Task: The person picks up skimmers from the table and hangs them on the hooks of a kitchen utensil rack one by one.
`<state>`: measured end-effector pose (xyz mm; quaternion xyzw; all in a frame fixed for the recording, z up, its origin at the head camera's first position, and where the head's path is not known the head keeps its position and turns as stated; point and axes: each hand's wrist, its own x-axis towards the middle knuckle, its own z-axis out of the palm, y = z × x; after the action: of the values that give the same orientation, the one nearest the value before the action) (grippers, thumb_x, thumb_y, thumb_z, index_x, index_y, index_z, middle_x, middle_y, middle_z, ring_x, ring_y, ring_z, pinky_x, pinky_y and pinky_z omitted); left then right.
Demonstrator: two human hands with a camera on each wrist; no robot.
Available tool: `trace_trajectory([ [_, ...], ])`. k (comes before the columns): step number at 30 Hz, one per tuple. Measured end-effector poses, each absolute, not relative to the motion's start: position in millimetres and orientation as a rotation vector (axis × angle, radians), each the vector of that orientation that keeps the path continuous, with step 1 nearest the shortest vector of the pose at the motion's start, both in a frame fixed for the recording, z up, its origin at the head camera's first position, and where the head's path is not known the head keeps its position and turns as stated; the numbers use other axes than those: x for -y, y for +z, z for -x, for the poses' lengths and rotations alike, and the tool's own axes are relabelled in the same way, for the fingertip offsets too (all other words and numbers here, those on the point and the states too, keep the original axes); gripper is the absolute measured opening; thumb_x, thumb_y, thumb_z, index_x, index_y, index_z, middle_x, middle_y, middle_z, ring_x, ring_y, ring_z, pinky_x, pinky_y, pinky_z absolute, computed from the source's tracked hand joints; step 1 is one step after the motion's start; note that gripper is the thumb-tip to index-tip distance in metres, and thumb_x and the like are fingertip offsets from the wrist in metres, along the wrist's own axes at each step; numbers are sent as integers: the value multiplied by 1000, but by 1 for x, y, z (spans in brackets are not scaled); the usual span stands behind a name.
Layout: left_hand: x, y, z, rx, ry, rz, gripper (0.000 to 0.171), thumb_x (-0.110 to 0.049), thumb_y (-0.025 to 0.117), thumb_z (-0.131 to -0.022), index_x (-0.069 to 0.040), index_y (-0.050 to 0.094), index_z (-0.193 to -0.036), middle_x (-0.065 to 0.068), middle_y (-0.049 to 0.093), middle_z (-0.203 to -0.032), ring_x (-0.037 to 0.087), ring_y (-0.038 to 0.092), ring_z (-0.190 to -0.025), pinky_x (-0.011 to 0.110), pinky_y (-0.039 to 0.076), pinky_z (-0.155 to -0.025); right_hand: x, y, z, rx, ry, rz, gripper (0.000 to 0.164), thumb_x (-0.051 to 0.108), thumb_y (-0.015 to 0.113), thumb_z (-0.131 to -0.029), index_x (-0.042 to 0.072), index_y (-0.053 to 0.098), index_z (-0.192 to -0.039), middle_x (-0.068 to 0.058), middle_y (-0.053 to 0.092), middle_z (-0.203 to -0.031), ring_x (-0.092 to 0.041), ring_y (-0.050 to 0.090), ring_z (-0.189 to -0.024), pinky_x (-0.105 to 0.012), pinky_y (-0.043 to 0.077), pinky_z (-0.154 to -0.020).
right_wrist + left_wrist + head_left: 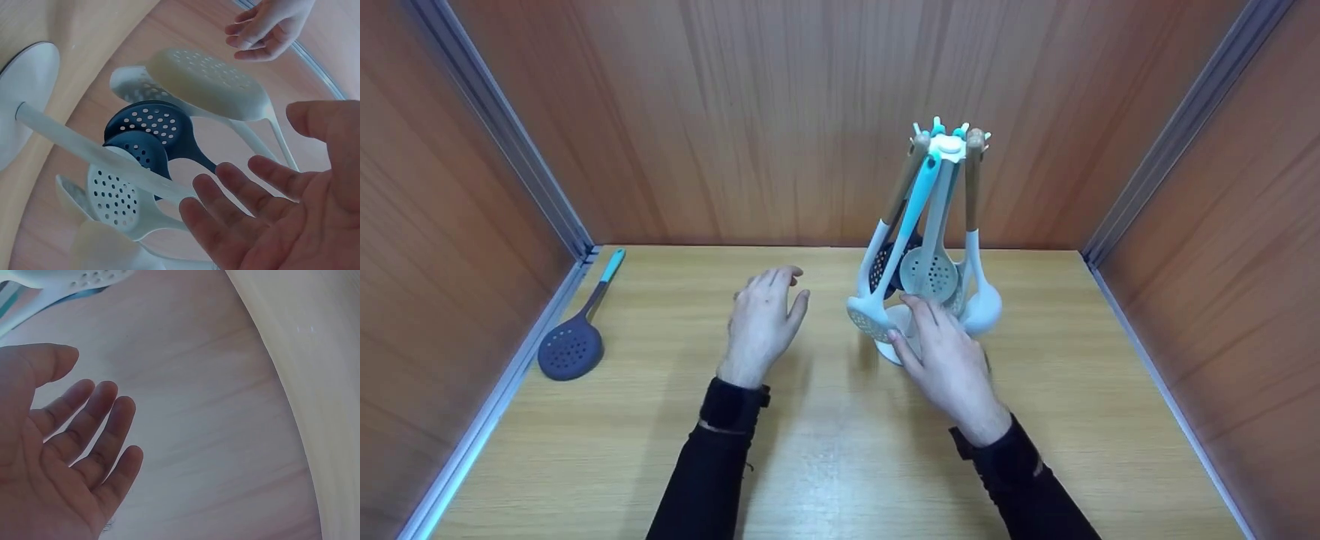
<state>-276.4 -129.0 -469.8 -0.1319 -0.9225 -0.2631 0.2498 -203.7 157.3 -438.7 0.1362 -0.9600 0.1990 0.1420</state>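
Observation:
A utensil stand with a white and turquoise top (948,145) stands upright right of centre, several kitchen utensils hanging around its pole (79,140). My right hand (949,364) reaches low among them from the front, fingers extended and slightly spread, fingertips right at the pole in the right wrist view. Beside its thumb hangs a white skimmer (868,313); on the other side, a white ladle (982,306). Behind the fingertips shows a pale slotted skimmer (928,274). To the left, my left hand (763,319) hovers over the table with relaxed fingers, holding nothing.
A dark skimmer (571,350) with a turquoise handle end lies on the table by the left wall. Wood-patterned panels (825,120) enclose the table at the back and both sides, with metal edging along the corners.

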Motion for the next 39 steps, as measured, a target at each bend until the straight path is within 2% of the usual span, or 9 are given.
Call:
trace_trajectory([
  [11,163,-475,285,2605,-662,209,40,-24,75,-114,-2,71,-147,22,82,-139,48,78,-128,66,65,-105,-158,-436,189,2703,415,-495,58,41,78,-115,12,64,-163,-10,72,-162,-33,74,-146,-53,72,-105],
  [19,192,-479,289,2623,-693,92,40,-22,72,-115,0,70,-148,25,79,-142,51,76,-130,68,63,-106,-155,-435,183,2622,373,-570,55,38,82,-113,13,66,-160,-9,73,-157,-30,74,-144,-49,72,-103],
  [29,233,-481,291,2655,-718,-89,43,-22,67,-118,1,67,-153,28,74,-147,55,70,-137,75,57,-111,-148,-433,173,2603,359,-628,56,37,85,-110,14,67,-158,-6,73,-156,-28,72,-144,-46,70,-108],
  [35,256,-486,290,2671,-732,-181,45,-26,63,-119,2,65,-155,30,70,-152,57,66,-141,78,55,-112,-144,-432,168,2616,335,-662,59,41,85,-111,17,65,-161,-6,73,-155,-25,75,-137,-41,72,-96],
  [39,268,-491,288,2682,-753,-228,46,-26,63,-119,2,64,-155,31,68,-153,58,64,-141,79,54,-111,-140,-433,165,2653,333,-691,60,40,85,-111,19,64,-163,-5,71,-158,-24,74,-140,-42,72,-98],
])
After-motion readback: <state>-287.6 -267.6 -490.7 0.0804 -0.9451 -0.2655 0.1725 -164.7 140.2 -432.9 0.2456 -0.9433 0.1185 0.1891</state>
